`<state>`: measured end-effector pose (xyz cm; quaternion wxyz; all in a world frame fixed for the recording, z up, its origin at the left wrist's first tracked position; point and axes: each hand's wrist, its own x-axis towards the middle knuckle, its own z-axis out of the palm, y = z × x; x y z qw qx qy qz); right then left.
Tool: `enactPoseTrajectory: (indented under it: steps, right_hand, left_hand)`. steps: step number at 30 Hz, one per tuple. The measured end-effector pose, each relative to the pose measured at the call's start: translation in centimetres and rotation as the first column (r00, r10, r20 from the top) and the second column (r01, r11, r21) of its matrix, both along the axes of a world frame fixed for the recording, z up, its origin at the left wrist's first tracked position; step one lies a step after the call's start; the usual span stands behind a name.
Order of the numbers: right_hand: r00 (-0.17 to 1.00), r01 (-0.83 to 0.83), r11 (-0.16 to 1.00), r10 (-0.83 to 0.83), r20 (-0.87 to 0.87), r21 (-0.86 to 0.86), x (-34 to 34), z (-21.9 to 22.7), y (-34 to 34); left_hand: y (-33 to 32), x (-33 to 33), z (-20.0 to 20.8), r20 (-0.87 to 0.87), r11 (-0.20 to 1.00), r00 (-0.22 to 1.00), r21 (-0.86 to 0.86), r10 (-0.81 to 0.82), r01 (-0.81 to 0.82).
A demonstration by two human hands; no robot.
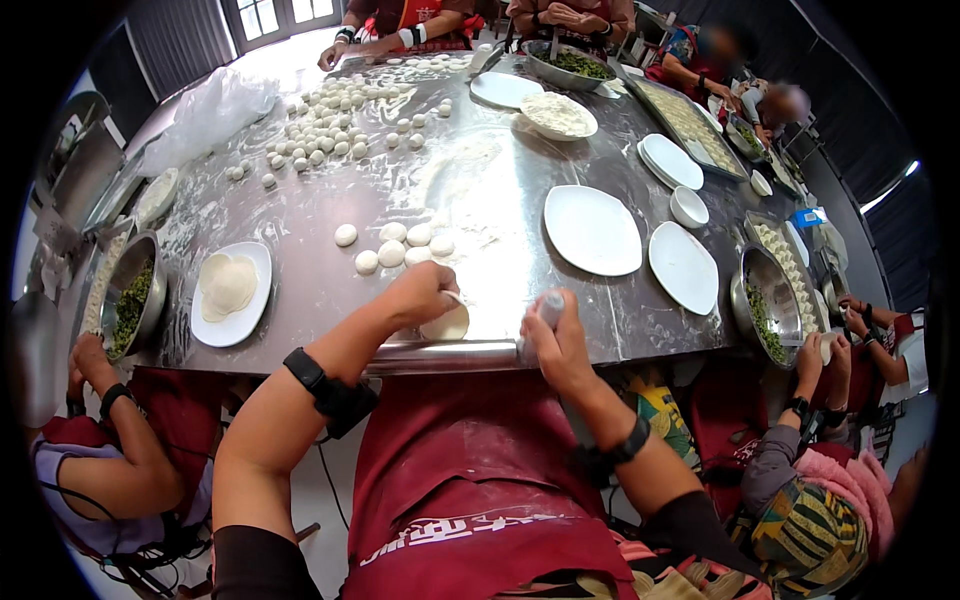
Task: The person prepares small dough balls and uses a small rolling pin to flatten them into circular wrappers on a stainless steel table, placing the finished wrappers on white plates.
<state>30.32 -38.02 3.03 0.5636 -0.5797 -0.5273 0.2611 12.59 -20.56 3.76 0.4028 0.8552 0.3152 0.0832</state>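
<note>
My left hand (428, 293) is closed, pinching the upper rim of a flat round dough wrapper (446, 324) near the table's front edge. My fingers hide part of the wrapper. In my right hand (562, 343), to the right of the wrapper, is a short pale rolling pin (548, 308). It stands tilted, its lower end close to the table edge, and my fingers cover its middle. Just beyond my left hand lie several small flattened dough pieces (391, 251). A white plate (268, 290) on the left carries a stack of rolled dough wrappers (229, 287).
Dough balls (335, 118) cover the far left of the floury metal table (310, 215). White plates (592, 232) and a bowl of flour (558, 116) stand right of centre. Metal bowls of green filling (768, 300) flank me. Co-workers (120, 440) sit close on both sides.
</note>
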Motion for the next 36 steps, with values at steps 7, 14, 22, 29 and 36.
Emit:
enactPoseTrajectory:
  steps: [7, 14, 22, 29, 36]
  right_hand:
    - [1.000, 0.016, 1.000, -0.016, -0.019, -0.006, -0.4, 0.4, 1.1]
    - [0.995, 0.064, 0.997, -0.061, 0.075, -0.038, 0.2, 2.3, 9.4]
    - [0.999, 0.034, 0.999, -0.034, -0.012, 0.009, -0.7, 0.7, 0.3]
    - [0.993, 0.092, 0.996, -0.092, 0.073, -0.005, 0.2, 1.6, 8.4]
    - [0.999, 0.034, 0.999, -0.034, -0.027, 0.015, -0.5, 0.7, 0.6]
  left_hand:
    - [-0.6, -1.0, 0.1, 0.001, 0.969, 0.990, -0.205, 0.144, -0.141]
    - [-0.4, 0.0, 1.5, -0.104, 0.990, 0.985, 0.039, 0.140, -0.137]
    - [-0.8, -1.0, 0.7, -0.030, 0.957, 0.985, -0.232, 0.172, -0.174]
    - [-0.3, -0.5, 1.1, -0.127, 0.984, 0.976, 0.007, 0.177, -0.178]
    - [-0.6, -1.3, 0.2, -0.020, 0.955, 0.982, -0.231, 0.187, -0.186]
